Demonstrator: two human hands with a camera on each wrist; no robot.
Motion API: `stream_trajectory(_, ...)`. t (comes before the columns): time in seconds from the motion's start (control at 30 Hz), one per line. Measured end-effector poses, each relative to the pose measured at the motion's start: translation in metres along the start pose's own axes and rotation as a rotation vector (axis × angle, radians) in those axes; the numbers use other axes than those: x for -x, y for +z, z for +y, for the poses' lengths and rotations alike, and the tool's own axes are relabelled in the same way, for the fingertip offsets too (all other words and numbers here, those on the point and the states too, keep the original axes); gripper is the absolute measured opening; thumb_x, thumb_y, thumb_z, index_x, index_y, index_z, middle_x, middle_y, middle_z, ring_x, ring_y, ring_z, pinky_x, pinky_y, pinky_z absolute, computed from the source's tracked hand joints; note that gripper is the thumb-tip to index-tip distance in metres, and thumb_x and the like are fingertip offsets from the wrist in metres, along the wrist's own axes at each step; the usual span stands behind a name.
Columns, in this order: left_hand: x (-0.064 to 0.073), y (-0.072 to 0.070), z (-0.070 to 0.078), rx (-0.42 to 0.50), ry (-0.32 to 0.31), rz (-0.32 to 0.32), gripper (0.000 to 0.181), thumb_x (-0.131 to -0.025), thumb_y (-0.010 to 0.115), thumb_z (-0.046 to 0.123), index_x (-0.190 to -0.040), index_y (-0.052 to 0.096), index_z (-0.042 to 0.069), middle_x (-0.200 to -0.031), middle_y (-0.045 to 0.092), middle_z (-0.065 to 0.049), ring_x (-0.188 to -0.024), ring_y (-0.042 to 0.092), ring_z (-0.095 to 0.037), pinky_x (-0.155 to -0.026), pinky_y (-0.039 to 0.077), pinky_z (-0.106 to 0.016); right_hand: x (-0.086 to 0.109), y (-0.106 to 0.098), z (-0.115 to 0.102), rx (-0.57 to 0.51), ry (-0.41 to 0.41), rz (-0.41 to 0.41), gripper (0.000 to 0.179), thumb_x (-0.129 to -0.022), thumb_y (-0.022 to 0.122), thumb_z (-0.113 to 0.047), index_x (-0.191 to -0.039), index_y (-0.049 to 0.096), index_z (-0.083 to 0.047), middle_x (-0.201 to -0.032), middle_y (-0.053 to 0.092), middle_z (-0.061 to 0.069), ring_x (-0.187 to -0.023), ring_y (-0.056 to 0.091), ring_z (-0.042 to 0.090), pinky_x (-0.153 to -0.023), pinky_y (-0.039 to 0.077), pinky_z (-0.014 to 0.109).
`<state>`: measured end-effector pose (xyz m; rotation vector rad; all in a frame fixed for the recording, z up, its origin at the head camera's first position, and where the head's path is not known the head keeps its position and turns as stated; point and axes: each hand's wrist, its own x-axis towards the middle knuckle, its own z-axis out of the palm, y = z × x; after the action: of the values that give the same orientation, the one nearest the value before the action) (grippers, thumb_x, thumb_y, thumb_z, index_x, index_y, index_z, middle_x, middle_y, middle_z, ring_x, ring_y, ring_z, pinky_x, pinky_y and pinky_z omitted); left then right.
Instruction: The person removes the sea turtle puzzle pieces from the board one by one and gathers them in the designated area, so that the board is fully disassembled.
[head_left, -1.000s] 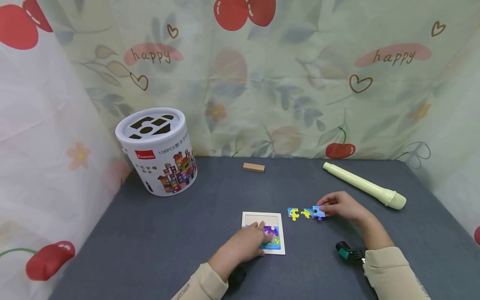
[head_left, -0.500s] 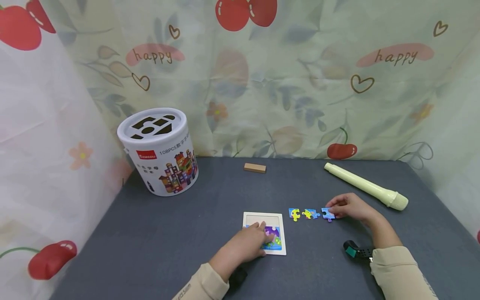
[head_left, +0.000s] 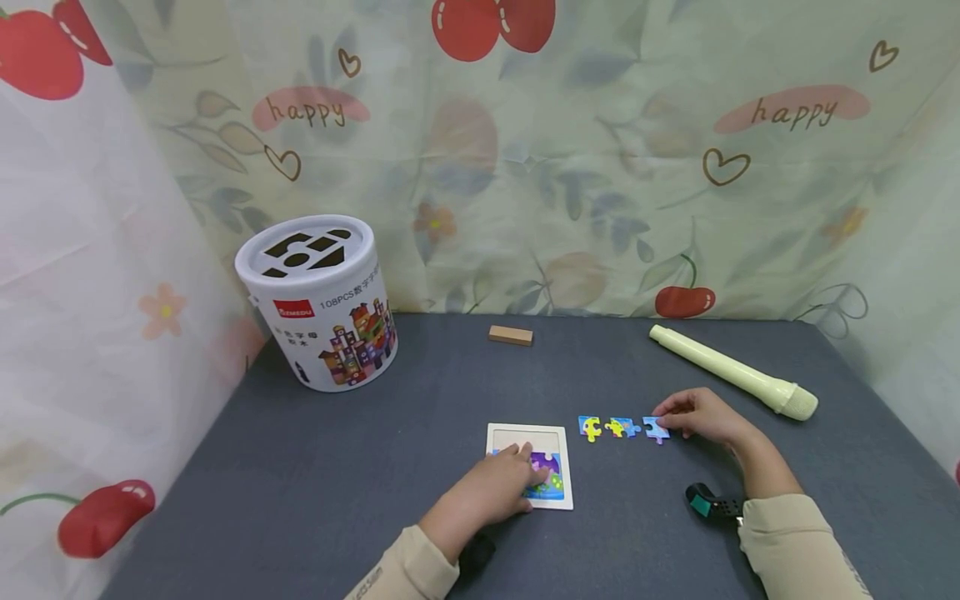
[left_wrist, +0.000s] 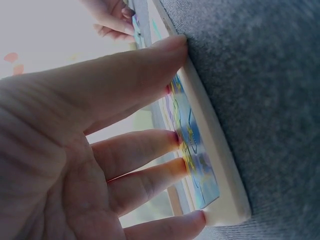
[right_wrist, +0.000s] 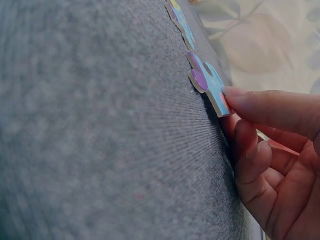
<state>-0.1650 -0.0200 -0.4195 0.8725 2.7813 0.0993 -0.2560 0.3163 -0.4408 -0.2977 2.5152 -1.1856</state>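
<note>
My left hand (head_left: 491,486) rests on a square puzzle board (head_left: 566,467) with a pale frame. In the left wrist view its fairly straight fingers (left_wrist: 142,182) touch the picture pieces and the thumb lies at the frame's edge. The lower part of the board holds a purple, green and blue picture; the upper part shows bare backing, and my hand hides some of it. With thumb and fingertips, my right hand (head_left: 705,415) pinches a blue jigsaw piece (right_wrist: 214,90) with a purple knob, at the table surface. Left of it lie a yellow-and-blue piece (head_left: 622,427) and another yellow-and-blue piece (head_left: 589,428).
A pale yellow toy microphone (head_left: 731,371) lies beyond my right hand. At the back is a small wooden block (head_left: 511,335). A large white block bucket (head_left: 318,304) stands at the back left. A black strap device (head_left: 712,502) is at my right wrist. Patterned cloth surrounds the table.
My right hand has slid its jigsaw piece to the right, away from the middle piece, and then stayed nearly still. The left hand has kept its place on the board.
</note>
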Motion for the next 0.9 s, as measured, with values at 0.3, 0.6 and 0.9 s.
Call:
stream_trajectory(0.3, 0.0004, -0.0009, -0.0004, -0.001, -0.004, 0.001, 0.049, -0.080, 0.072, 0.028, -0.127, 0.058, 0.031, -0.139, 0.049, -0.011, -0.127, 0.048, -0.026, -0.097, 0.046, -0.045, 0.0002, 0.0003, -0.0022, 0.001, 0.011, 0.004, 0.031, -0.087, 0.065, -0.020, -0.105, 0.065, 0.006, -0.084, 0.064, 0.002, -0.069, 0.052, 0.003, -0.060, 0.049, 0.023)
stream_trajectory(0.6, 0.0003, -0.0013, 0.0002, 0.009, -0.007, -0.001, 0.049, -0.081, 0.071, 0.027, -0.127, 0.058, 0.031, -0.140, 0.049, -0.012, -0.128, 0.047, -0.026, -0.098, 0.045, -0.045, 0.0015, 0.0008, -0.0041, -0.013, 0.022, -0.004, 0.031, -0.087, 0.064, -0.018, -0.106, 0.064, 0.007, -0.090, 0.066, 0.005, -0.072, 0.055, 0.003, -0.064, 0.052, 0.024)
stream_trajectory(0.9, 0.0005, -0.0007, 0.0007, 0.017, -0.011, -0.006, 0.049, -0.081, 0.071, 0.027, -0.128, 0.058, 0.031, -0.140, 0.048, -0.011, -0.129, 0.046, -0.026, -0.098, 0.045, -0.046, 0.0017, 0.0004, -0.0031, -0.013, 0.030, -0.002, 0.031, -0.088, 0.063, -0.018, -0.106, 0.063, 0.007, -0.088, 0.066, 0.004, -0.074, 0.056, 0.003, -0.065, 0.053, 0.023)
